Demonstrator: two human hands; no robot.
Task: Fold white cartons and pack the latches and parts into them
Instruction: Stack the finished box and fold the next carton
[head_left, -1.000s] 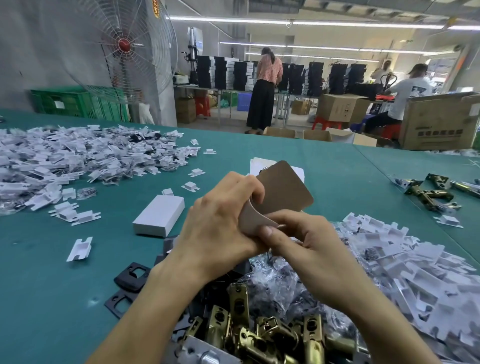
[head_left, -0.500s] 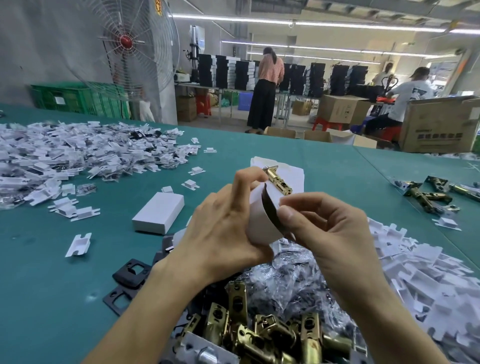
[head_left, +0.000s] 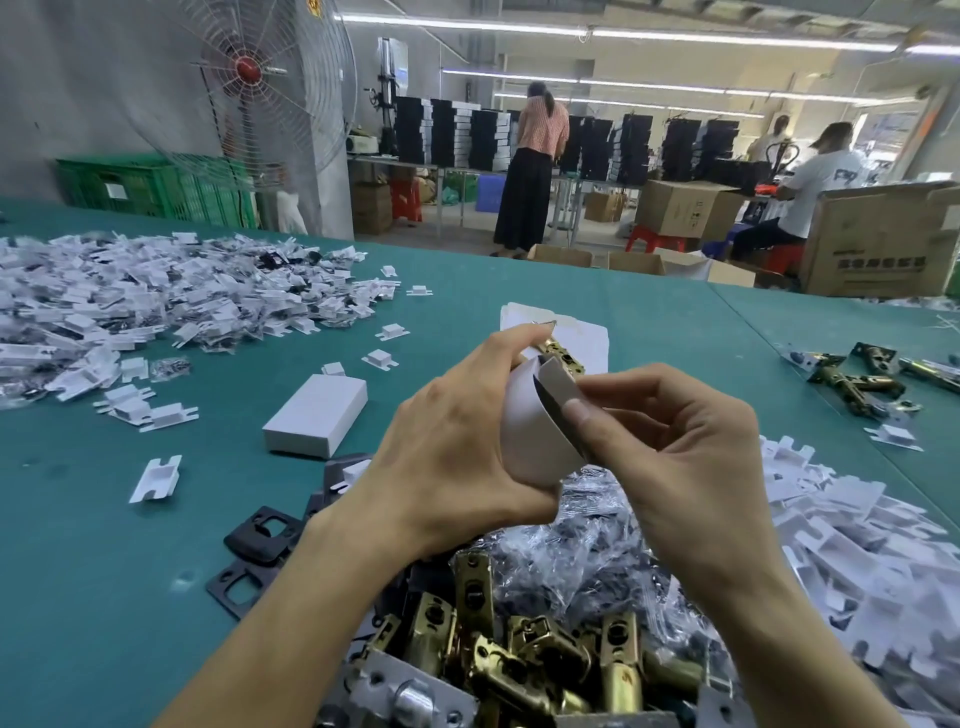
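The white carton (head_left: 535, 436) is held up over the near heap of brass latches (head_left: 524, 660) and bagged parts (head_left: 576, 551), clear of the green worktop (head_left: 104, 571). The left grip (head_left: 457, 462) is curled round its body from the left. The right grip (head_left: 691, 467) pinches the brown-backed flap (head_left: 563, 387) between thumb and forefinger, its other fingers loosely bent. A brass latch (head_left: 563, 358) pokes out of the carton's far end.

The carton looks like thin card: light, springy, and easy to crease or crush, and its wall already bows under the left fingers. It is best held by the long edges and corners, with only light pressure on the broad faces, and the flap taken near its fold line. The latch looks to be solid metal, heavy for its size and smooth, so it could slide out of the open end if the carton tips away.

A second ago the flap stood open and broad, showing its brown face and hiding any latch. Now it is turned nearly edge-on and the latch shows beyond it. Half a second ago the hold was much the same.
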